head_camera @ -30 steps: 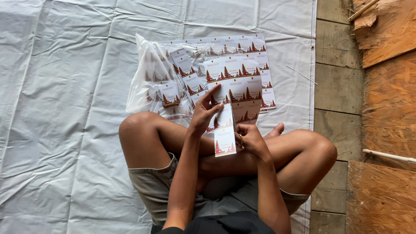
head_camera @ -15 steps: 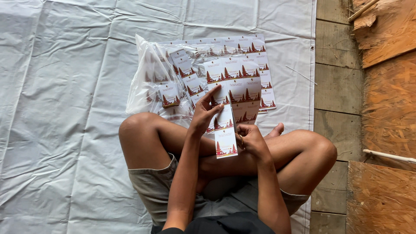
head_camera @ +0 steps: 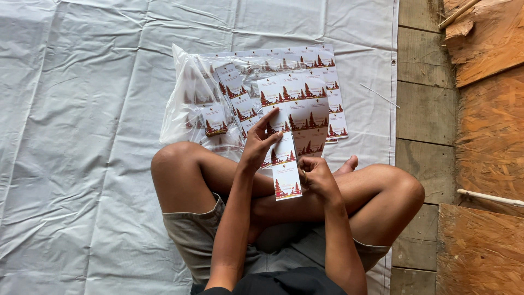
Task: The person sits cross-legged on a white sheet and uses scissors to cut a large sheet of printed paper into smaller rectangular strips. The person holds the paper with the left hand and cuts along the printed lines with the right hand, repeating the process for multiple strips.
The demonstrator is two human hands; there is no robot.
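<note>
- We sit cross-legged on the white tarp (head_camera: 82,136), with the card (head_camera: 287,188) held over our lap, just in front of the rows of cards (head_camera: 305,101) lying on the clear plastic bag (head_camera: 188,101).
- Our right hand (head_camera: 316,177) pinches the card's right edge, fingers curled closed on it; that grip should stay at the margin so the printed face is not smudged.
- Our left hand (head_camera: 257,143) is half open, fingertips on the card just above; whether it truly clasps that one we cannot tell.
- We judge it best to keep each card flat and square it to its neighbours, overlapping evenly.
- Light pressure only: thin card creases easily.
</note>
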